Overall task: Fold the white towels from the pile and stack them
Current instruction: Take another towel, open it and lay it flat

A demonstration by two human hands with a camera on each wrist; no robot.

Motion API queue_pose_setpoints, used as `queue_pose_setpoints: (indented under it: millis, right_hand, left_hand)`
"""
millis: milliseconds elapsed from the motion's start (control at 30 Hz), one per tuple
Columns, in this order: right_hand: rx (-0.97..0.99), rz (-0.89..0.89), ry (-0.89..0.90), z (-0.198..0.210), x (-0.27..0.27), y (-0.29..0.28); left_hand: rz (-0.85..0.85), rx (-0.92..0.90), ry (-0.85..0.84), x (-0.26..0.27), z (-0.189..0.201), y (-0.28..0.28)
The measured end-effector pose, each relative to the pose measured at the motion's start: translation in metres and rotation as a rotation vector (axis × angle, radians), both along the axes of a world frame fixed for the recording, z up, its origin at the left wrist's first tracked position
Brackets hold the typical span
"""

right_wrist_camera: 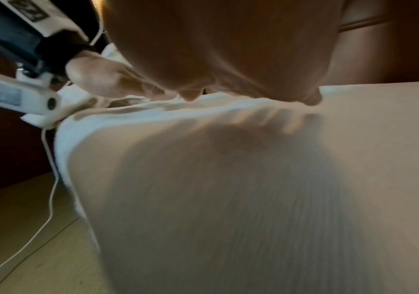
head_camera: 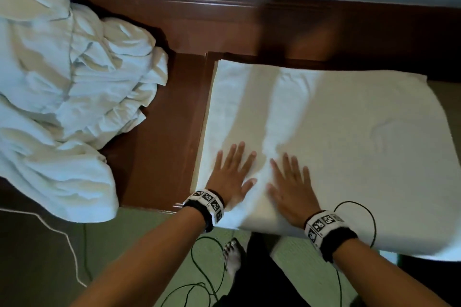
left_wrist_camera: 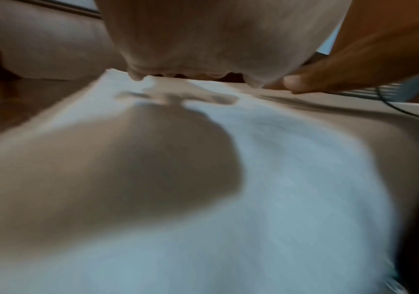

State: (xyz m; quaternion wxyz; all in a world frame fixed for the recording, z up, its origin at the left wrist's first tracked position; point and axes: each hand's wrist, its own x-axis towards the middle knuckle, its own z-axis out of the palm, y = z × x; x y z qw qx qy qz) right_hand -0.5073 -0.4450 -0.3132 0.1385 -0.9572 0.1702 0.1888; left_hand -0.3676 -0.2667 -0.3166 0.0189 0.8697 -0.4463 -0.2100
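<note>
Both hands press flat, fingers spread, on a white towel (head_camera: 336,132): left hand (head_camera: 230,177) beside right hand (head_camera: 290,189), a raised crease between them. It lies smooth on the brown wooden table (head_camera: 164,137), its near edge overhanging. Left of the towel sits the crumpled pile (head_camera: 62,97).

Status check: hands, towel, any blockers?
Left hand and right hand flat, pressing the spread towel. Unfolded pile waits left. Nothing in the way.

No readable text or numbers; only black-and-white coded squares on both wristbands (head_camera: 209,203)
</note>
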Motion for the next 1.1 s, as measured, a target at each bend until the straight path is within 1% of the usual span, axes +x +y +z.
queue_pose_setpoints:
  millis: [33,67,100,133,200,233,267,300,333,400,433,467,500,567,633,667,700,767,800,833,867,900,967,1033,1100]
  right_hand:
    - [0.0,0.028,0.011,-0.004,-0.012,0.003]
    - [-0.017,0.006,0.012,-0.008,-0.025,0.001]
    - [-0.043,-0.046,0.0,-0.011,-0.037,-0.005]
    - [-0.075,-0.113,-0.016,-0.014,-0.048,-0.012]
    - [-0.112,-0.269,0.018,-0.014,-0.067,-0.026]
    - [-0.12,-0.349,0.053,-0.013,-0.072,-0.029]
    - [-0.124,-0.399,0.072,-0.012,-0.075,-0.027]
    - [-0.126,-0.404,0.059,-0.01,-0.075,-0.022]
    - [-0.123,-0.354,0.015,-0.009,-0.075,-0.015]
    - [-0.091,-0.145,-0.06,-0.011,-0.08,-0.001]
    - [-0.069,-0.057,-0.059,-0.012,-0.084,0.003]
    - [-0.06,-0.025,-0.054,-0.014,-0.091,0.003]
    - [-0.065,-0.047,-0.059,-0.016,-0.098,-0.001]
    - [-0.084,-0.178,-0.085,-0.018,-0.114,-0.016]
    - [-0.078,-0.267,-0.087,-0.015,-0.131,-0.028]
    - [-0.076,-0.296,-0.134,-0.011,-0.139,-0.031]
    - [-0.077,-0.326,-0.231,-0.008,-0.147,-0.033]
    - [-0.036,-0.415,-0.469,-0.005,-0.163,-0.033]
    - [0.051,-0.461,-0.54,-0.007,-0.171,-0.032]
    - [0.189,-0.496,-0.559,-0.011,-0.18,-0.03]
    - [0.328,-0.537,-0.536,-0.018,-0.188,-0.029]
    - [0.441,-0.591,-0.49,-0.025,-0.196,-0.028]
    - [0.6,-0.742,-0.39,-0.04,-0.205,-0.028]
    - [0.74,-0.961,-0.32,-0.061,-0.209,-0.029]
    - [0.897,-1.214,-0.305,-0.082,-0.209,-0.032]
  left_hand:
    - [-0.042,0.024,-0.004,-0.009,-0.005,0.006]
    - [-0.044,0.045,-0.027,-0.013,-0.01,0.014]
    - [-0.007,0.057,-0.052,-0.014,-0.014,0.024]
    - [0.073,0.06,-0.064,-0.012,-0.018,0.033]
    - [0.314,0.051,-0.094,-0.013,-0.019,0.044]
    - [0.397,0.056,-0.119,-0.017,-0.017,0.045]
    - [0.415,0.055,-0.134,-0.025,-0.013,0.041]
    - [0.378,0.034,-0.131,-0.034,-0.009,0.035]
    - [0.307,-0.017,-0.11,-0.046,-0.008,0.028]
    - [0.148,-0.077,-0.055,-0.066,-0.007,0.019]
    - [0.095,-0.047,-0.047,-0.073,-0.011,0.019]
    - [0.087,-0.009,-0.053,-0.078,-0.015,0.022]
    - [0.125,0.013,-0.064,-0.08,-0.017,0.026]
    - [0.282,0.042,-0.065,-0.082,-0.017,0.033]
    - [0.431,0.094,-0.036,-0.089,-0.01,0.029]
    - [0.493,0.073,-0.025,-0.096,-0.004,0.024]
    - [0.557,-0.015,-0.035,-0.106,0.003,0.018]
    - [0.669,-0.317,-0.112,-0.131,0.013,0.007]
    - [0.72,-0.433,-0.081,-0.144,0.015,0.002]
    - [0.775,-0.503,0.033,-0.158,0.011,-0.001]
    - [0.835,-0.536,0.196,-0.171,0.006,-0.005]
    - [0.889,-0.535,0.359,-0.183,0.0,-0.009]
    - [0.965,-0.514,0.564,-0.201,-0.017,-0.014]
    - [1.059,-0.462,0.721,-0.211,-0.037,-0.019]
    - [1.189,-0.435,0.904,-0.216,-0.057,-0.023]
